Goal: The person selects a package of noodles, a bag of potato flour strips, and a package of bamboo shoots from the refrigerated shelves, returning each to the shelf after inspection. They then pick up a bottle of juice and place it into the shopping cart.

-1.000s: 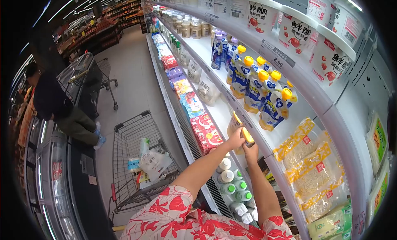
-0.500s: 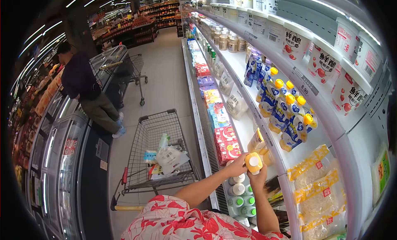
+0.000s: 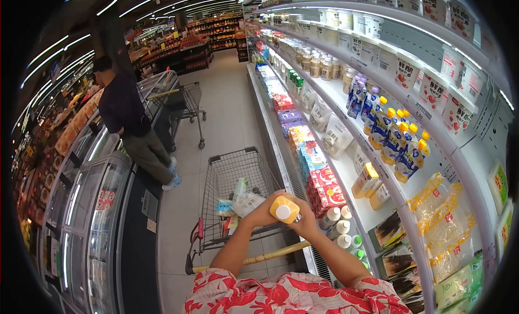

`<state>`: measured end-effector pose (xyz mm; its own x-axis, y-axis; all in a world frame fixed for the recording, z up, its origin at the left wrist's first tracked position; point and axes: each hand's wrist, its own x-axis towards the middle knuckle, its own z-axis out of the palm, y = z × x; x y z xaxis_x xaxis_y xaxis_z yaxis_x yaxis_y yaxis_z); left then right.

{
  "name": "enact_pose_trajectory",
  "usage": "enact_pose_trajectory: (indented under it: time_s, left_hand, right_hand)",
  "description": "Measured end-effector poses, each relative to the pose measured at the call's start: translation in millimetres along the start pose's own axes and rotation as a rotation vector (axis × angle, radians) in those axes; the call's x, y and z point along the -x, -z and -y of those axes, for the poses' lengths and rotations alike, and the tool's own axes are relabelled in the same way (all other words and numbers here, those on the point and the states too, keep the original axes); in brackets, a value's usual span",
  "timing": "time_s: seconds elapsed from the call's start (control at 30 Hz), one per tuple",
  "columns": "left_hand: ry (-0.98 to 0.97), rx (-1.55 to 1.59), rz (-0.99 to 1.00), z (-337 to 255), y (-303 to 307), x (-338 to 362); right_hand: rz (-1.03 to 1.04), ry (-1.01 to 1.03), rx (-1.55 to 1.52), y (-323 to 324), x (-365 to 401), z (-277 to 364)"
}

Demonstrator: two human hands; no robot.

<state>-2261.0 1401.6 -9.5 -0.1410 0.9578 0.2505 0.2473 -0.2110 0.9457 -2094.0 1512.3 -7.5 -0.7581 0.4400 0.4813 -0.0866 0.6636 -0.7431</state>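
Note:
Both my hands are wrapped round a yellow-orange bottle [image 3: 290, 208] with a white cap, its top facing up at me. My left hand [image 3: 264, 212] grips it from the left side, and my right hand [image 3: 306, 222] holds it from the right. The bottle is above the right rear part of a wire shopping cart [image 3: 216, 179]. In the cart lie a white plastic bag [image 3: 247, 205] and a blue-and-white package [image 3: 224, 207]. Similar yellow bottles [image 3: 365, 180] stand on the refrigerated shelf to the right.
Refrigerated shelves on the right carry pouches with yellow caps [image 3: 412, 156], red cartons [image 3: 326, 187], white tubs [image 3: 406, 69] and bagged noodles [image 3: 440, 222]. To the left, a person [image 3: 130, 116] stands by a freezer case [image 3: 102, 179], near another cart [image 3: 184, 106]. The tiled aisle floor [image 3: 227, 92] runs ahead.
My two hands have drawn the yellow bottle away from the shelf, leftward to over the cart's edge. The view has turned a little to the left.

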Motion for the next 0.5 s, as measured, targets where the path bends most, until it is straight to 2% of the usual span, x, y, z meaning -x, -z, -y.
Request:
enact_pose_trajectory:
  time_s: [0.07,0.2,0.27,0.33,0.4,0.5]
  left_hand:
    - [-0.025,-0.146,-0.097,21.5,20.0,36.3]
    - [-0.071,-0.085,-0.277,52.9,28.3,92.7]
    - [-0.038,-0.032,-0.290,60.2,29.2,108.4]
    - [-0.069,-0.138,-0.420,70.4,27.3,117.0]
    - [-0.074,-0.106,-0.394,57.1,30.8,118.6]
    - [-0.112,-0.007,-0.372,61.9,24.9,118.4]
  right_hand:
    - [0.095,-0.037,-0.032,-35.9,1.8,11.0]
    - [0.150,-0.068,-0.062,-95.9,15.0,10.9]
    - [0.227,-0.150,-0.092,-111.9,22.4,11.9]
    - [0.239,-0.202,-0.154,-121.9,26.1,7.6]
    - [0.183,-0.152,-0.110,-121.5,25.7,21.2]
    - [0.180,-0.233,-0.179,-120.6,30.8,29.7]
